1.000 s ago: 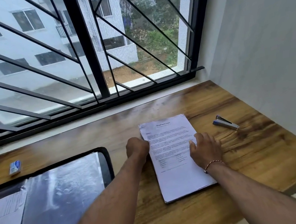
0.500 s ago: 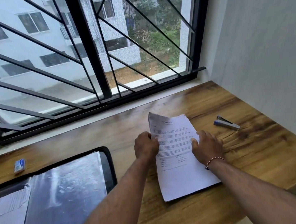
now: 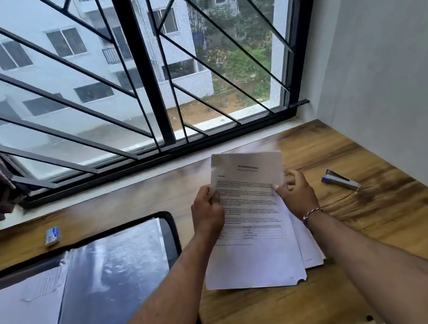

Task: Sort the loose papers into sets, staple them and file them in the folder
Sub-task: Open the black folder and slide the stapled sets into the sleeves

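Currently right of centre on the table (image 3: 379, 224): papers (image 3: 251, 206) tilted up, lower ends resting on the wood. Left hand (image 3: 208, 211) pinches the left edge; right hand (image 3: 297, 194) grips the right. Sheets look light, floppy and slick, and fan apart below. Probably best held by both long edges. Stapler (image 3: 340, 180) lies near the right edge.

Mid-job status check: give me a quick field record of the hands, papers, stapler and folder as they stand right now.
left hand: grips the left edge of the papers
right hand: pinches their right edge
papers: loose stack, top end raised, bottom end seemingly on the desk; sheets fanned, not squared
stapler: on the desk right of the hands, untouched
folder: open, left of the papers
small blue-white box: on the desk beyond the folder
staple in papers: none visible
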